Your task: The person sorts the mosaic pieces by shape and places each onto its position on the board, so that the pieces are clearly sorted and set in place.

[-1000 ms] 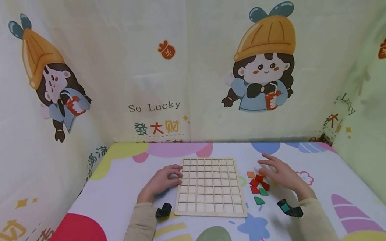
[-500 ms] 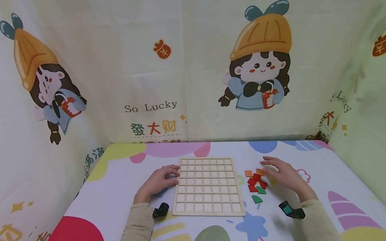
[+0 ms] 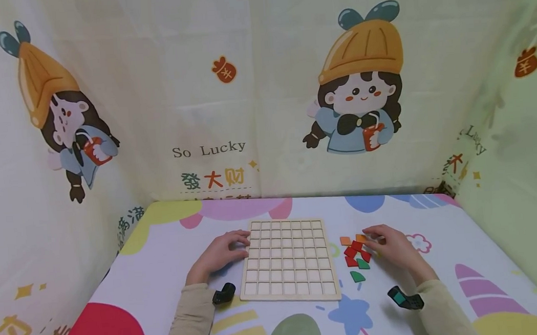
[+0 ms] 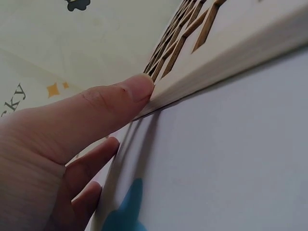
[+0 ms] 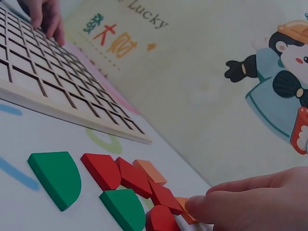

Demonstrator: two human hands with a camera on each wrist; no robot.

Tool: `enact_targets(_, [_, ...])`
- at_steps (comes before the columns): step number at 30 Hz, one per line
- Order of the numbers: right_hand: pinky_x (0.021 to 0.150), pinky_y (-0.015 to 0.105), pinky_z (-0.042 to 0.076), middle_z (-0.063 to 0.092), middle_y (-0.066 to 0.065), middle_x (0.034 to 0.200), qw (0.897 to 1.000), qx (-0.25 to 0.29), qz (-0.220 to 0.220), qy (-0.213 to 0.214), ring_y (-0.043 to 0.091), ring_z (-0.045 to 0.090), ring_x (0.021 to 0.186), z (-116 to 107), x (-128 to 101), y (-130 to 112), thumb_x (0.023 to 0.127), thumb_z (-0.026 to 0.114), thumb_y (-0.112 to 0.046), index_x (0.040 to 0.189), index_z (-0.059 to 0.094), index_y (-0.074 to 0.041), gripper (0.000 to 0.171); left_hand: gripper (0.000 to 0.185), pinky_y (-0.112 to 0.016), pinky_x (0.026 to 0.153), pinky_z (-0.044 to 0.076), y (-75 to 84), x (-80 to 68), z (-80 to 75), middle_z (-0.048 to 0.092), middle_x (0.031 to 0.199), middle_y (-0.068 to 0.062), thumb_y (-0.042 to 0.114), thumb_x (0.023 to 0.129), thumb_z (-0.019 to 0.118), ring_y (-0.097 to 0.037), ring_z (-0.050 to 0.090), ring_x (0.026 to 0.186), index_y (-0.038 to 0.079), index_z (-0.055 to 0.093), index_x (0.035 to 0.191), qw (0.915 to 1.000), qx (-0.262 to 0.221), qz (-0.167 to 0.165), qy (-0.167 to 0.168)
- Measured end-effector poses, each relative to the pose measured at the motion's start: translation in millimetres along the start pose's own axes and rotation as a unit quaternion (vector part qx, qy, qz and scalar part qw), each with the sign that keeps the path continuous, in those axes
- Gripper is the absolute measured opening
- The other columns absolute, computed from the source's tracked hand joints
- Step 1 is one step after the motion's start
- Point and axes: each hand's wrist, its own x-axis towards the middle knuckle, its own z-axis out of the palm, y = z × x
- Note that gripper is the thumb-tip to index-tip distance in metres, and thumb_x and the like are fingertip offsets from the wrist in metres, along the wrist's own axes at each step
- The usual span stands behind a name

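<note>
A pale wooden grid board [image 3: 289, 299] lies on the table in front of me. My left hand [image 3: 219, 252] rests at its left edge. In the left wrist view the thumb [image 4: 115, 96] touches the frame's side, while two other fingers reach down beside it. Right of the board lies a small cluster of tiles. My right hand [image 3: 395, 249] is at the far side of that cluster, with thumb and index finger pinching an orange tile [image 5: 184, 204]. Red tiles [image 5: 132, 177] lie close by, along with a second orange tile [image 3: 345, 240] and green quarter-round tiles [image 3: 357, 276].
A patterned cloth [image 3: 164, 266] covers the table. Printed curtains [image 3: 274, 111] enclose the back and both sides. A dark wrist-worn device [image 3: 224, 293] sits beside the left forearm, and another device [image 3: 405, 298] beside the right.
My right hand has come down and nearer to the orange tile, its thumb and index finger drawing together on it. The left hand keeps its place at the board. The head view has shifted slightly.
</note>
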Motion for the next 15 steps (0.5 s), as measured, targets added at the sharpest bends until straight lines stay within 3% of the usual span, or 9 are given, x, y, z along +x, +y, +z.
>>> enact_targets(8, [0.071, 0.026, 0.052, 0.064, 0.005, 0.106, 1.0, 0.011, -0.009, 0.003, 0.02, 0.056, 0.091, 5, -2, -10, 0.086, 0.076, -0.022, 0.116, 0.07, -0.009, 0.033, 0.022, -0.048, 0.114, 0.029, 2.8, 0.5, -0.1, 0.057, 0.138, -0.002, 0.018, 0.085, 0.076, -0.028, 0.04, 0.138, 0.013, 0.071, 0.106, 1.0, -0.002, -0.004, 0.002])
enact_targets(15, [0.074, 0.028, 0.053, 0.063, 0.005, 0.104, 1.0, -0.009, -0.015, 0.007, 0.018, 0.055, 0.09, 13, -2, -13, 0.085, 0.076, -0.017, 0.115, 0.07, -0.006, 0.033, 0.022, -0.048, 0.114, 0.029, 4.3, -0.1, -0.9, 0.057, 0.138, -0.003, 0.017, 0.085, 0.076, -0.028, 0.041, 0.137, 0.012, 0.071, 0.106, 1.0, -0.005, -0.006, 0.003])
